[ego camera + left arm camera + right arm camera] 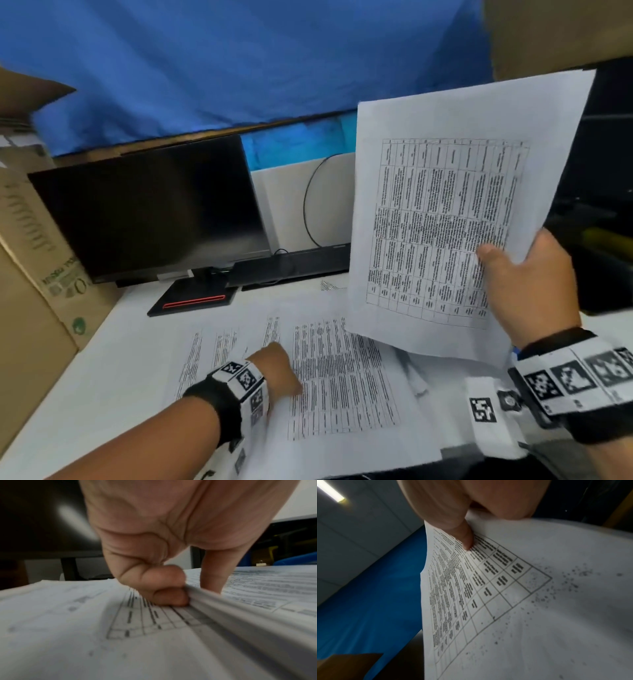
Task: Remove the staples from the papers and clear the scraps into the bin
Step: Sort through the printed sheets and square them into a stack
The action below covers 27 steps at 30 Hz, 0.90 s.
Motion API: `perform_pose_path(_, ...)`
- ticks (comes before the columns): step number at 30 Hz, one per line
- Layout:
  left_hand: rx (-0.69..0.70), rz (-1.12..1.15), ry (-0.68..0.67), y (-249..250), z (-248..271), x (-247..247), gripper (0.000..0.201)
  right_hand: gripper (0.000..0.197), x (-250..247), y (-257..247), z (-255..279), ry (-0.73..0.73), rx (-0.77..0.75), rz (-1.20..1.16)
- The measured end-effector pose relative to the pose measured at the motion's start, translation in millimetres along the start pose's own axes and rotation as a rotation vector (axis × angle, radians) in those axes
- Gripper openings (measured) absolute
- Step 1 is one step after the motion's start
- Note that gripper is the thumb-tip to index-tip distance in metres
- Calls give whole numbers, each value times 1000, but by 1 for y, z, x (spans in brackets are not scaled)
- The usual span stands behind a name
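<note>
My right hand [503,260] holds up a single printed sheet [442,219] with a table on it, at the right and above the desk. Its thumb [464,539] lies on the printed face and the fingers are hidden behind the sheet [522,601]. More printed papers [342,377] lie spread flat on the white desk [113,370]. My left hand [277,370] rests on them. Up close, the left hand [188,592] pinches the raised edge of the upper sheets [257,588], thumb tucked against the edge and a finger on top. No staple, tool or bin shows.
A dark monitor [154,205] on a black stand with a red stripe [193,301] stands behind the papers. A cardboard box [37,260] fills the left side. A flat black device [294,263] and a cable sit at the back; dark shelving [603,205] lies right.
</note>
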<state>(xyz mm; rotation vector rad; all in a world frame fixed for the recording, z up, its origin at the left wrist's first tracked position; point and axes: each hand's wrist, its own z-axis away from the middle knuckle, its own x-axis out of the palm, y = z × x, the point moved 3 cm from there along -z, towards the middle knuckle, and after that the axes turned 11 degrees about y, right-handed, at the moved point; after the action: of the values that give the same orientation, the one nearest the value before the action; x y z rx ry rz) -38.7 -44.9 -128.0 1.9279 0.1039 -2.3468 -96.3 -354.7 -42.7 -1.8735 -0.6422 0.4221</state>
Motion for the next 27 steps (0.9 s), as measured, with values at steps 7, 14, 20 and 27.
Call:
perform_pose_path(7, -58, 426, 77, -30, -14, -6, 26, 33, -1, 1, 0, -6, -19, 0)
perform_pose_path(14, -141, 772, 416, -73, -7, -32, 21, 32, -3, 2, -3, 6, 0, -24)
perform_pose_path(20, -78, 898, 629, -88, 10, -57, 13, 31, 2, 7, 1, -28, 31, -75)
perform_pose_path(27, 82, 1322, 656, -83, 55, -78, 14, 38, 29, 4, 26, -443, 342, -395)
